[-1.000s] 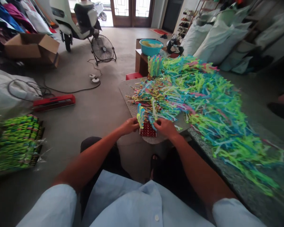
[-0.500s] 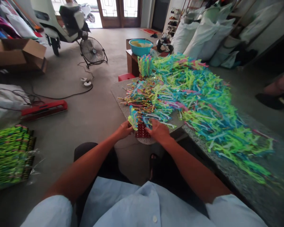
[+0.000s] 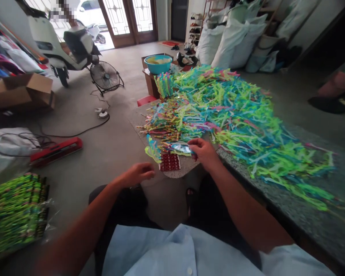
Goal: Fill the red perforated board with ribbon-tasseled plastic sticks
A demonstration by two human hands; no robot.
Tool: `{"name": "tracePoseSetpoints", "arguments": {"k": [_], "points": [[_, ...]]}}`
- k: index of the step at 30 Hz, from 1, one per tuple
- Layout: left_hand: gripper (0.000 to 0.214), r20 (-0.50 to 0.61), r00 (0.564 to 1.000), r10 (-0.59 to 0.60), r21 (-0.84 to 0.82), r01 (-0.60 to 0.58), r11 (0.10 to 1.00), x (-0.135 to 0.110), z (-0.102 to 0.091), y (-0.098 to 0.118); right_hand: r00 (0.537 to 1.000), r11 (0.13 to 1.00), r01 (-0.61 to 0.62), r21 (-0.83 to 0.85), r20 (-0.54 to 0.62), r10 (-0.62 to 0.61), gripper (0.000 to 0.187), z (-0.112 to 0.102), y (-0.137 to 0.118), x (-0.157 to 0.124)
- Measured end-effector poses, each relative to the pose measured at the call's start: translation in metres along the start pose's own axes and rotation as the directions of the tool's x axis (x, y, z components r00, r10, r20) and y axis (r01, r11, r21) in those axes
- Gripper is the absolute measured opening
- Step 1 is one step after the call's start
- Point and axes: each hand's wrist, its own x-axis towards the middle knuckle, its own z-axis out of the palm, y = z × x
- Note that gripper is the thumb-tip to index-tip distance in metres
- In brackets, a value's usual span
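Observation:
My right hand (image 3: 202,151) is closed, fingertips pinching a shiny pale-blue strip (image 3: 180,147) that reaches left over the near end of the stone slab. A small red and blue end shows under those fingers. My left hand (image 3: 140,171) hovers off the slab's left edge, fingers loosely bent and apart, holding nothing. Between the hands lies a dark red patterned block (image 3: 169,162) with pale side edges. A small bunch of blue and yellow-green ribbons (image 3: 153,149) stands at its left. Beyond it are thin banded sticks (image 3: 161,122) with ribbon tails.
A big heap of green and blue ribbons (image 3: 232,96) covers the stone bench on the right. A blue basin (image 3: 158,64) stands behind. On the floor at left are a fan (image 3: 107,76), a red metal bar (image 3: 56,150), cables, an open carton (image 3: 20,90) and bundled green ribbon sticks (image 3: 18,211).
My left hand has let go of the ribbon bunch and drawn back left, toward me. My right hand has moved right, off the red block, with the shiny strip in its fingers.

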Motion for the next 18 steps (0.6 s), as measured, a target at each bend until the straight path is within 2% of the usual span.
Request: {"name": "tracePoseSetpoints", "arguments": {"k": [1, 3, 5, 8, 10, 12, 15, 18], "points": [[0.037, 0.014, 1.0, 0.011, 0.016, -0.011, 1.0, -0.009, 0.003, 0.006, 1.0, 0.998, -0.012, 0.063, 0.018, 0.011, 0.028, -0.007, -0.005, -0.006], [0.041, -0.027, 0.998, 0.055, 0.081, -0.053, 0.995, -0.023, 0.015, 0.021, 0.997, 0.991, -0.026, 0.132, 0.072, 0.017, 0.028, -0.02, -0.015, -0.021], [0.051, -0.131, 0.986, 0.098, 0.207, -0.07, 0.976, -0.032, 0.03, 0.035, 0.988, 0.992, -0.04, 0.118, 0.152, 0.022, 0.027, -0.03, -0.023, -0.035], [0.06, -0.271, 0.946, 0.175, 0.425, -0.045, 0.904, -0.034, 0.051, 0.051, 0.952, 0.999, -0.043, 0.026, 0.303, 0.033, 0.023, -0.037, -0.034, -0.052], [0.06, -0.26, 0.935, 0.242, 0.534, -0.07, 0.842, -0.03, 0.06, 0.056, 0.922, 0.999, -0.041, -0.006, 0.386, 0.04, 0.022, -0.036, -0.04, -0.06], [0.05, -0.19, 0.94, 0.284, 0.605, -0.116, 0.787, -0.025, 0.065, 0.056, 0.897, 0.999, -0.047, -0.004, 0.439, 0.044, 0.023, -0.034, -0.044, -0.063], [0.036, -0.156, 0.942, 0.297, 0.65, -0.128, 0.749, -0.018, 0.067, 0.053, 0.895, 0.995, -0.069, 0.071, 0.444, 0.03, 0.031, -0.028, -0.042, -0.06], [0.033, -0.234, 0.934, 0.271, 0.597, -0.081, 0.798, -0.015, 0.067, 0.049, 0.924, 0.968, -0.115, 0.224, 0.382, 0.021, 0.044, -0.019, -0.026, -0.055]]}}
